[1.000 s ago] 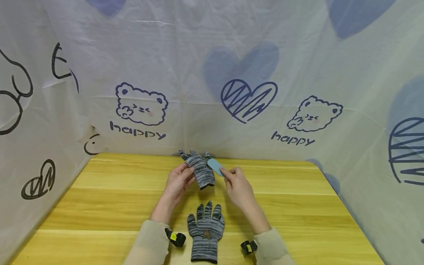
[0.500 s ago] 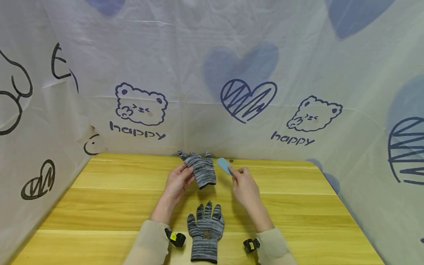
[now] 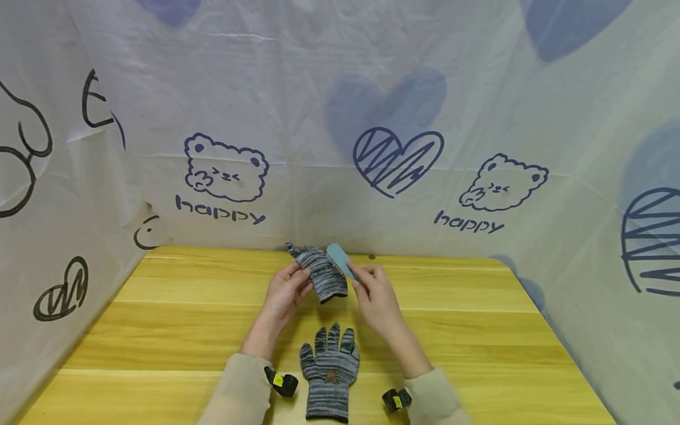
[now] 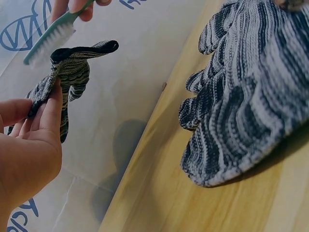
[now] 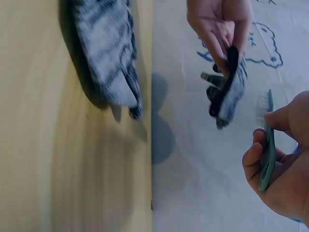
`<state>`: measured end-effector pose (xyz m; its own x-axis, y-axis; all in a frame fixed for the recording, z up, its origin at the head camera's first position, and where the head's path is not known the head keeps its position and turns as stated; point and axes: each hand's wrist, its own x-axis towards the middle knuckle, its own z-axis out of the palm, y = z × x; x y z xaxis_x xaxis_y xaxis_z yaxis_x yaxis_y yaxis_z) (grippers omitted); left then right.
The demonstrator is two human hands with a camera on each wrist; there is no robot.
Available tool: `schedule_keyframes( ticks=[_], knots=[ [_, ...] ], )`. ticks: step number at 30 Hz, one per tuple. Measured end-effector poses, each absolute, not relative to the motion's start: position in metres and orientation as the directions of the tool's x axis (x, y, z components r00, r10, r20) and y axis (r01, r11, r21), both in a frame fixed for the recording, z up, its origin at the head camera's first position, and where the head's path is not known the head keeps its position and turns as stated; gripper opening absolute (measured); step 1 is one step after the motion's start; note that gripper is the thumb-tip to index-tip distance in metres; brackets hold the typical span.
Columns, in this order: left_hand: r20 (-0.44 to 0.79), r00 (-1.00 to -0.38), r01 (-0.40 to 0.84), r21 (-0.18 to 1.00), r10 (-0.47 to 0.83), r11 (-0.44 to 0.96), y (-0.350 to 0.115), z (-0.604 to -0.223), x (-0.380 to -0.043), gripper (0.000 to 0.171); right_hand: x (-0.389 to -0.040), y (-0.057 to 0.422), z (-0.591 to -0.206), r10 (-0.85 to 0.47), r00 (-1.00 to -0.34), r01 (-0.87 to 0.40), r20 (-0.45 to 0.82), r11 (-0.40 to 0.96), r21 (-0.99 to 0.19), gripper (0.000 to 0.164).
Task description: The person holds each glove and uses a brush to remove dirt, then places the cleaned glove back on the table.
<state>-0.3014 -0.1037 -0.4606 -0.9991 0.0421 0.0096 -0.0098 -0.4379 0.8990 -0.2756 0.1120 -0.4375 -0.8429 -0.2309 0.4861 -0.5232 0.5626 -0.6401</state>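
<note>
My left hand [image 3: 287, 291] pinches a grey-and-black striped knit glove [image 3: 325, 276] by its side and holds it up near the table's back edge. The glove's dark cuff faces toward me. In my right hand [image 3: 379, 298] is a small blue-green brush [image 3: 338, 258], gripped by its handle. White bristles show on the brush [image 4: 50, 41] in the left wrist view, right beside the cuff of the glove [image 4: 63, 72]. From the head view the brush head overlaps the glove's right side. A second matching glove [image 3: 328, 389] lies flat between my forearms, with a brown patch on it.
A small dark brown bit [image 3: 372, 257] lies at the back edge of the wooden table [image 3: 467, 307]. Behind and at both sides hangs a white cloth [image 3: 313, 118] printed with hearts and bears. Each wrist wears a black camera on a strap.
My right hand first drew the brush right, away from the held glove, uncovering the brown bit at the back edge, then brought it back against the glove's side. My left hand stays nearly still.
</note>
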Motion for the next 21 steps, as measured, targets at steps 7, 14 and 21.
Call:
schedule_keyframes(
  ticks=[7,14,21],
  knots=[
    [0.015,-0.998,-0.014,0.888,0.06,-0.46,-0.104,-0.462,-0.303,0.049,-0.274,0.101,-0.447,-0.276,-0.82,-0.56,0.501,0.567,-0.604,0.044],
    [0.01,-0.999,-0.011,0.876,0.041,-0.481,-0.103,-0.462,-0.303,0.051,-0.274,0.1,-0.451,-0.258,-0.84,-0.529,0.477,0.585,-0.615,0.044],
    [0.006,-1.0,-0.001,0.877,0.013,-0.481,-0.103,-0.461,-0.303,0.055,-0.279,0.104,-0.453,-0.201,-0.863,-0.479,0.464,0.617,-0.624,0.044]
  ],
)
